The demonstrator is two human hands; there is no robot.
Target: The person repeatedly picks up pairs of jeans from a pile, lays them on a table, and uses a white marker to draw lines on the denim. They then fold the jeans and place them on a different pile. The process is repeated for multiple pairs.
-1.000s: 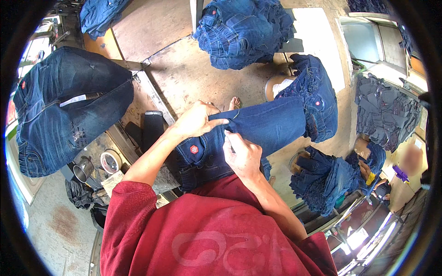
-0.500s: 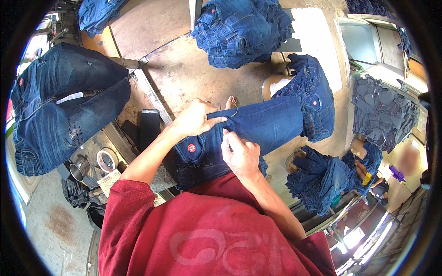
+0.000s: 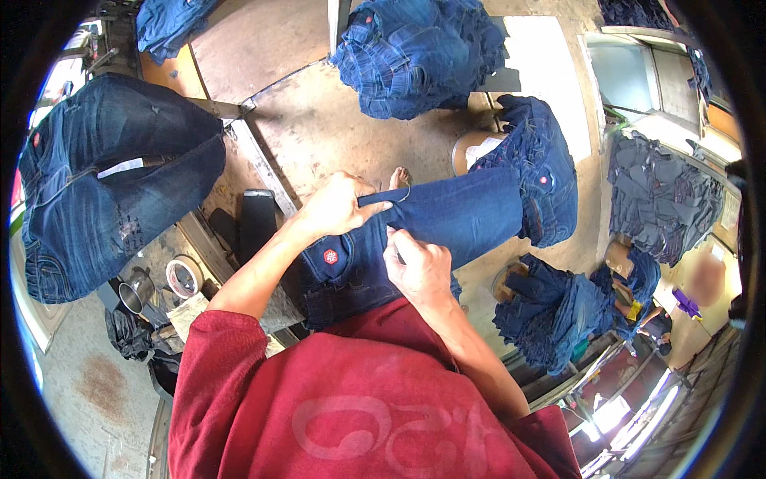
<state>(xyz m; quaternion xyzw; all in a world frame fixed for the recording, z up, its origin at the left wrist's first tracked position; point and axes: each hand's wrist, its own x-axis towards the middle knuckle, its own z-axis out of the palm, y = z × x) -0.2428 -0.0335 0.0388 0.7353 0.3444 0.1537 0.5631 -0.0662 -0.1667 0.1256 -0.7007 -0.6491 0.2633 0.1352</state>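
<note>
— Across the lap, seen from the head camera, what lies there?

— A pair of dark blue jeans (image 3: 447, 227), waistband toward the person's red shirt (image 3: 359, 399), one leg stretching away to the right over the brown table (image 3: 319, 128).

— And the hands?

— Left hand (image 3: 335, 206) is closed, thumb and fingers pinching a fold of the denim near the top of the leg. Right hand (image 3: 416, 267) is curled just beside it, fingertips pressed on the cloth; whether it holds a small tool I cannot tell.

— What else is around?

— A heap of jeans (image 3: 419, 52) lies at the far end of the table, another hanging pair (image 3: 104, 199) to the left, a bundle (image 3: 558, 311) low on the right. A tape roll (image 3: 183, 277) and a metal cup (image 3: 136, 291) sit below left.
</note>
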